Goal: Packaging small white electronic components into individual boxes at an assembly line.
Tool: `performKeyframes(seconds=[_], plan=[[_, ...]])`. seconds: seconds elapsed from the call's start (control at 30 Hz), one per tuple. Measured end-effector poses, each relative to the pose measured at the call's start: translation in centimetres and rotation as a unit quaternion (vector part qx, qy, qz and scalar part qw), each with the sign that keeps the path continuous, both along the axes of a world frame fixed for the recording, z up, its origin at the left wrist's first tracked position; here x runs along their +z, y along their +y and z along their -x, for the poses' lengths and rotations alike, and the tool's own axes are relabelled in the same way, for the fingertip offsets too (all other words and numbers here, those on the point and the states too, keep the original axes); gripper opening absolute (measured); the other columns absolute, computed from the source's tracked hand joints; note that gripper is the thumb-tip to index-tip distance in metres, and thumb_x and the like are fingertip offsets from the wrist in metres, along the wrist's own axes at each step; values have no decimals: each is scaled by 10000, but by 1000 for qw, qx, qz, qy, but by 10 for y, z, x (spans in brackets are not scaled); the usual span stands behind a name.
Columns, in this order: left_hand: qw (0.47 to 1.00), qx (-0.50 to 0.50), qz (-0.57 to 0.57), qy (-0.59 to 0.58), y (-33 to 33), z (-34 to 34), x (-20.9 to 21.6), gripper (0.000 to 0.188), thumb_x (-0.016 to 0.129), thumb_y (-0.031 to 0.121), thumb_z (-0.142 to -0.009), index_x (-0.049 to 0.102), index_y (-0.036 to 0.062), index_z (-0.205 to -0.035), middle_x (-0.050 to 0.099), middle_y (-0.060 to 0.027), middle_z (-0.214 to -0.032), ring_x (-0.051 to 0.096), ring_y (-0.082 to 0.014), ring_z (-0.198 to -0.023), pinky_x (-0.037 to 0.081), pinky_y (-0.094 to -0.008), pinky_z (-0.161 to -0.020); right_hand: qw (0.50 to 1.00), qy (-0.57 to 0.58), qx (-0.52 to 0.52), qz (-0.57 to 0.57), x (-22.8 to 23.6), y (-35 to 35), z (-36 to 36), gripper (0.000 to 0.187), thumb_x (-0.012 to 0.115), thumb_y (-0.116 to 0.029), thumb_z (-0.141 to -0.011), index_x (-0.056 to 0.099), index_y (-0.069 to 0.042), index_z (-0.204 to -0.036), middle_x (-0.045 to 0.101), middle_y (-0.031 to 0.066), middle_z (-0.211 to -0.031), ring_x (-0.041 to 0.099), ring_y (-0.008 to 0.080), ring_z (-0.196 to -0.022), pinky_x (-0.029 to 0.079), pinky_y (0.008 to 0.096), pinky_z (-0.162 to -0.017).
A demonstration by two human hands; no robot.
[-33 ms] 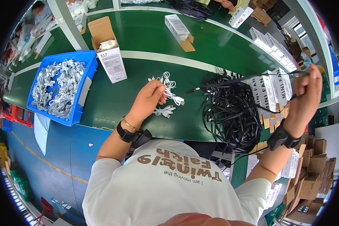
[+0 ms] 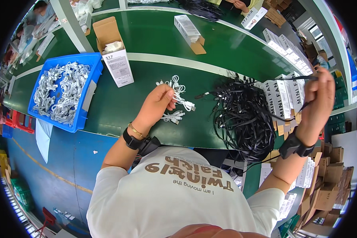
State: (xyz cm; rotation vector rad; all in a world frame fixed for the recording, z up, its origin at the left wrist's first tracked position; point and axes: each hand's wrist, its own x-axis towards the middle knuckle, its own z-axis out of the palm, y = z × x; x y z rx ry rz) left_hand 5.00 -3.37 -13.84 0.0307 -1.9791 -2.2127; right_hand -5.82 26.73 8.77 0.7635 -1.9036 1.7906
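My left hand (image 2: 159, 99) is closed over the green bench, its fingertips pinched on a bundle of white charging cables (image 2: 178, 90). Another coiled white cable (image 2: 173, 117) lies just below those fingers. On the right, my right hand (image 2: 320, 93) is raised with its fingers closed around a black lanyard (image 2: 291, 78). That strap runs leftward over a tangled heap of black lanyards (image 2: 246, 119). A loose end with a small clip (image 2: 202, 95) sticks out from the heap toward the white cables.
A blue tray (image 2: 92, 93) of coiled white cables sits at the left edge of the bench. Behind stands an open white box (image 2: 118, 67); another open box (image 2: 187, 29) lies farther back. White boxes (image 2: 279, 97) stand beyond the heap. A co-worker's hands (image 2: 239, 5) show at the top.
My right hand has shifted slightly left with the black lanyard in its fingers. The left hand and white cables have stayed in place.
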Motion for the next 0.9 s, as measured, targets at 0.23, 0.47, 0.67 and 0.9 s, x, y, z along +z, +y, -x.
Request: performKeyframes(seconds=[0.23,0.47,0.67,0.9], plan=[[987,-75,-131,-63,12,3,9,203,485,220,-990,568,51,-917,565,0,-768,537,-65,-648,464,-209,-614,935,-148,163,-279,-91,-44,-15,185,513,-127,-960,635,-98,-1096,572,-32,-805,449,23,-614,351,171,-539],[985,-90,-141,-48,29,8,18,221,493,242,-989,589,56,-921,520,15,-754,487,-52,-645,417,-193,-570,840,-190,381,-337,-171,-89,-38,196,551,-42,-907,615,-27,-1092,586,25,-956,543,89,-847,444,227,-729],[995,-37,-97,-4,45,10,15,195,506,226,-983,558,45,-1035,520,16,-783,473,-40,-633,407,-185,-549,808,-376,417,-178,-200,-87,-42,123,544,-4,-898,597,12,-1008,615,26,-978,562,63,-864,447,214,-744],[984,-73,-157,-36,55,1,6,243,561,186,-955,483,35,-1129,528,11,-825,484,-39,-663,415,-185,-568,928,-201,196,-245,-196,-90,-45,50,572,-17,-881,582,10,-922,593,38,-827,560,92,-722,454,249,-620]])
